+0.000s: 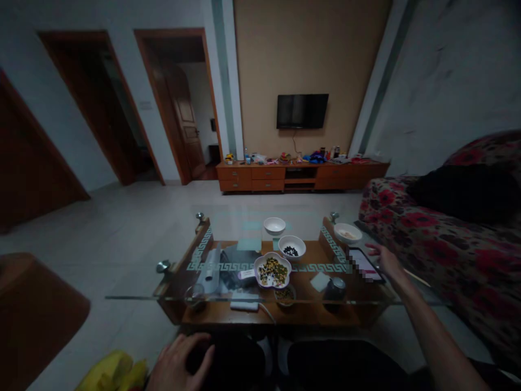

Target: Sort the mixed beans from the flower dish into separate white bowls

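Bare hands at a glass-topped table, one beside a flat dark-framed device, one low over dark cloth.
The right hand (385, 259) has its fingers loosely spread above the smooth device (364, 265), at the right of the clear glass tabletop (136, 297) with its frosted key-pattern bands — whether they touch, I cannot tell. The left hand (183, 361) curves in an open hook, thumb apart, beside dark trousers (234, 355). At mid-table sits a petal-rimmed bowl (287, 265) of speckled, grainy pieces; behind it, a round white bowl (292, 240) holds black ones.
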Motion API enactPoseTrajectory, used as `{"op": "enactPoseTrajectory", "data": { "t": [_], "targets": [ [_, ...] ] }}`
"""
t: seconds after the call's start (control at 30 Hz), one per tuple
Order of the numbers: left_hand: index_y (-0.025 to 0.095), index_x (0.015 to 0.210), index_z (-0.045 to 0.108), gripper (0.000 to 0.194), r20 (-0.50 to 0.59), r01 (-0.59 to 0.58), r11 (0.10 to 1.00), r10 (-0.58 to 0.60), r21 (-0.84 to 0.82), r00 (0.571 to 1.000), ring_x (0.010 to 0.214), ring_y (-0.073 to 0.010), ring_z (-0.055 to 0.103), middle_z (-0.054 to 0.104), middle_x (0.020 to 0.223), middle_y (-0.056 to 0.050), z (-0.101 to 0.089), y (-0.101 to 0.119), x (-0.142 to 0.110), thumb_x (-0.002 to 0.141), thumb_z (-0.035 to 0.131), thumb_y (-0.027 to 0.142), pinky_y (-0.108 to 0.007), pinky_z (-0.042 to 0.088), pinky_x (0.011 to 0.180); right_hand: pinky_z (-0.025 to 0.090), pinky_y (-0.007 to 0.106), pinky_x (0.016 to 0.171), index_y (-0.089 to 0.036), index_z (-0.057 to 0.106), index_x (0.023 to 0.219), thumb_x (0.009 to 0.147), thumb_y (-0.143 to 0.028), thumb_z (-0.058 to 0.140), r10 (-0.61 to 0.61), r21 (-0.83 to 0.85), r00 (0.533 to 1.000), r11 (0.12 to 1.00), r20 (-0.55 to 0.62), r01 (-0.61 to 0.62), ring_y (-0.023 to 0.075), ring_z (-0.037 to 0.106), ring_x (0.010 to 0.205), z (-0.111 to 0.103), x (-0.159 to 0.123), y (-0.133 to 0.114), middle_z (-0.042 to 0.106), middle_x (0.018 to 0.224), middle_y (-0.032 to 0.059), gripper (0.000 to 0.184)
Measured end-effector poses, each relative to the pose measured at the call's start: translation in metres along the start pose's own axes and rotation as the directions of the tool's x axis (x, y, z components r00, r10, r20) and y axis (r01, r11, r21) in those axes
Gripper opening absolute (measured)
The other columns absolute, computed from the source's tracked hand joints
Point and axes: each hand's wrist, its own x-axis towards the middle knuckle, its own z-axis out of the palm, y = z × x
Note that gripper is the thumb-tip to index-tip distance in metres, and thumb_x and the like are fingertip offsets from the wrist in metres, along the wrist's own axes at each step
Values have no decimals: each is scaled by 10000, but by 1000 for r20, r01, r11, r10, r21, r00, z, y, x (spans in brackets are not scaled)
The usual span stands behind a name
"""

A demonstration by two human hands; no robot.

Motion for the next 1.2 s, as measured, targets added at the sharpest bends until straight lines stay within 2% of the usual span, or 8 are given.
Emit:
{"op": "enactPoseTrajectory", "data": {
  "t": [0.17,0.27,0.33,0.5,0.67,0.83,1.07,1.2],
  "targets": [
    [295,1014,768,382,7,26,1000,-26,-11,1000,1066,-262,655,717,1072,-48,-1,18,-9,926,494,548,-490,493,1019,520,430,1035,-239,729,1319,942,-481,507,-454,220,885,878,102,425,289,692,1153,34,-45,-123,751,1285,97,500],
    [292,1011,765,385,26,15,999,-14,-51,1000,1058,-268,650,711,1058,-52,-2,19,-9,926,500,559,-489,483,1014,532,391,1004,-242,696,1387,981,-434,522,-546,274,812,829,205,488,284,697,1148,65,-76,-185,745,1305,118,482],
    [299,1011,764,418,35,19,995,-15,-100,999,1064,-275,654,714,1058,-48,-3,18,-8,921,505,614,-489,480,1020,537,382,981,-222,726,1327,1003,-375,481,-508,264,848,847,150,461,285,700,1146,89,-93,-201,757,1273,138,433],
    [298,1004,767,515,53,60,985,-52,-160,997,1066,-291,665,732,1069,-43,-5,15,-1,879,506,723,-477,490,1009,555,364,870,-217,742,1164,976,-245,517,-643,227,713,765,277,602,244,737,947,128,-128,-179,798,1081,95,295],
    [290,1034,776,513,240,-28,981,75,-190,968,1025,-265,684,741,1059,-33,-13,25,16,907,515,713,-431,521,968,563,382,892,-263,770,1172,968,-230,584,-721,292,586,689,371,663,252,754,998,126,-142,-157,804,1145,80,277],
    [259,990,773,373,165,-266,918,323,-294,932,927,-213,693,752,1005,-31,-19,70,64,961,578,575,-365,541,869,565,387,871,-251,767,1225,986,-239,542,-674,241,652,736,347,633,259,762,979,121,-120,-149,814,1108,82,329],
    [181,1058,736,259,143,-795,605,791,-34,595,861,-211,638,715,945,-81,24,139,163,992,561,360,-368,512,782,511,310,746,-236,820,971,952,-321,666,-627,37,724,763,287,646,227,741,800,135,-94,-142,816,912,68,178],
    [193,1235,690,303,-76,-811,582,812,52,578,1106,-225,604,701,1186,-83,40,123,193,1014,575,364,-404,504,966,498,311,776,-259,824,970,948,-306,684,-707,46,636,679,310,732,213,708,873,143,-108,-130,783,963,59,150]
  ]
}}
